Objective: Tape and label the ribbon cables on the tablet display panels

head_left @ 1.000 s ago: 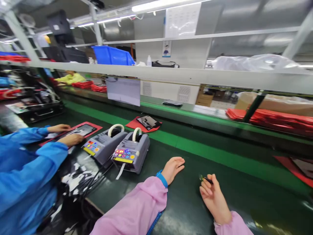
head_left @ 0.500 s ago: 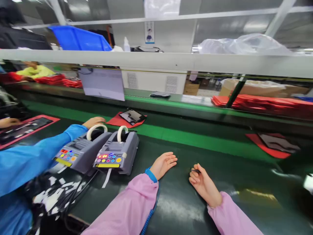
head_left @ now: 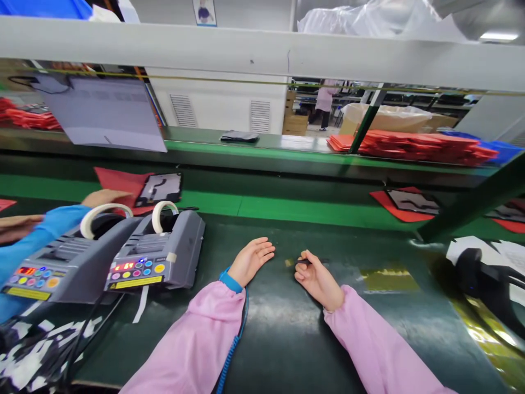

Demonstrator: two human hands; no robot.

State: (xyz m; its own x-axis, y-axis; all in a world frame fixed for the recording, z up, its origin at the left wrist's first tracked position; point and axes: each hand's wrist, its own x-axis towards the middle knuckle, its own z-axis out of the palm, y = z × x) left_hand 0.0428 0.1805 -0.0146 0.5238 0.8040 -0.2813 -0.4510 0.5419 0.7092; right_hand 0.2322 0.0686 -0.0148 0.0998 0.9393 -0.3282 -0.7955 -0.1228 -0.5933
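My left hand [head_left: 253, 260] rests just above the dark green tabletop [head_left: 283, 339], fingers stretched out and holding nothing. A blue wrist strap [head_left: 231, 280] with a coiled cord circles that wrist. My right hand [head_left: 318, 279] is closed on a slim black tool [head_left: 302, 261], mostly hidden by the fingers; its exact kind does not show. A small yellowish film piece [head_left: 289, 263] is at the tool's left end. Left of my hands stands a grey tape dispenser [head_left: 180, 257] with a white roll and a strip hanging from its front.
A second dispenser [head_left: 74, 265] stands further left, beside a co-worker's blue sleeve [head_left: 61, 224]. The co-worker's hand [head_left: 107, 197] is by a red sheet [head_left: 123, 183] and a flat panel [head_left: 163, 189]. Amber film [head_left: 389, 280] lies right; a black device [head_left: 488, 279] is at the edge.
The view has turned right and down. Both my hands keep much the same pose. The co-worker's hand has moved onto the red sheet, which has shifted left with its panel.
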